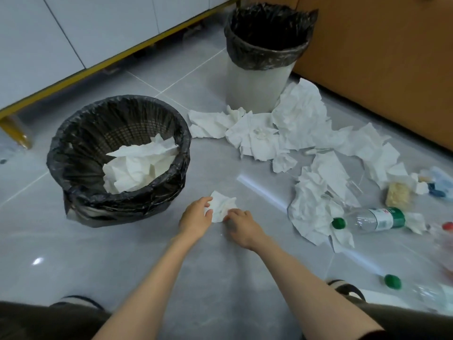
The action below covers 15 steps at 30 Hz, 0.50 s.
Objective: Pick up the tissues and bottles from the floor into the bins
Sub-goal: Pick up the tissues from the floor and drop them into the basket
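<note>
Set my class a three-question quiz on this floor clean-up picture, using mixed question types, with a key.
1. True or false: the left grip and the right grip both touch the small crumpled white tissue.
2. Of the round woven basket with black liner and the tall white plastic bin with black liner, which visibly holds white tissue? A basket; B tall bin; C both.
3. Fill in: the clear plastic bottle with the green label, lying on the grey tiled floor, has a ____ cap.
Key: 1 true; 2 A; 3 green.
</note>
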Each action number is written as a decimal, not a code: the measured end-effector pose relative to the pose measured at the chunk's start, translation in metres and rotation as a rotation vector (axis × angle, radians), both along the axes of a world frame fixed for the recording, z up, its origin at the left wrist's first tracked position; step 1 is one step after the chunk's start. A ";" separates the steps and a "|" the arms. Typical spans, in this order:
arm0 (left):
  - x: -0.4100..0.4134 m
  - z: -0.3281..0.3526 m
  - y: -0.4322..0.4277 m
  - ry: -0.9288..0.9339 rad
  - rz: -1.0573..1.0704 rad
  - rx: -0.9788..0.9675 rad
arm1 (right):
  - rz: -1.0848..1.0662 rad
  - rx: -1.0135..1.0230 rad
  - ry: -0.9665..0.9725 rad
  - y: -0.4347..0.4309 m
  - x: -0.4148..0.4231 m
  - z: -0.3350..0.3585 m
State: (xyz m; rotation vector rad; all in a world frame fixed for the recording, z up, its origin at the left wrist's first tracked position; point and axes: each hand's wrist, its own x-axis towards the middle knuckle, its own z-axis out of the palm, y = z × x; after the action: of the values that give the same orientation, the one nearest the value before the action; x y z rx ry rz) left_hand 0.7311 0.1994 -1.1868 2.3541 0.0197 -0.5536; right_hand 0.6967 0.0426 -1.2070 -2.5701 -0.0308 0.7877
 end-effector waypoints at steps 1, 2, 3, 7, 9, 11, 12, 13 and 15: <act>-0.001 -0.005 -0.002 0.004 -0.031 0.020 | 0.010 0.008 -0.002 -0.001 -0.002 -0.002; -0.003 -0.009 -0.004 0.000 -0.069 0.047 | 0.014 0.035 0.006 0.000 -0.002 -0.003; -0.004 -0.013 -0.006 -0.003 -0.107 0.068 | -0.008 0.075 0.022 -0.001 -0.002 -0.004; -0.010 -0.019 -0.017 0.001 -0.226 0.115 | -0.200 0.205 0.053 -0.015 -0.001 0.003; -0.013 -0.023 -0.021 0.030 -0.289 0.156 | -0.269 0.197 -0.020 -0.029 -0.002 0.008; -0.017 -0.027 -0.022 0.054 -0.329 0.208 | -0.365 0.156 -0.109 -0.047 -0.007 0.009; -0.020 -0.029 -0.021 0.049 -0.336 0.231 | -0.424 0.131 -0.147 -0.057 -0.010 0.008; -0.022 -0.031 -0.020 0.029 -0.338 0.247 | -0.488 0.109 -0.181 -0.067 -0.014 0.007; -0.026 -0.034 -0.019 -0.015 -0.343 0.260 | -0.608 0.084 -0.242 -0.083 -0.023 0.004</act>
State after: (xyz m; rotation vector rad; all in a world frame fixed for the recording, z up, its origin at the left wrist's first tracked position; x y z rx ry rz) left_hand 0.7052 0.1806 -1.2206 2.6337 -0.3437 -0.7352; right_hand 0.6733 -0.0403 -1.2030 -2.3728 0.5984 0.2400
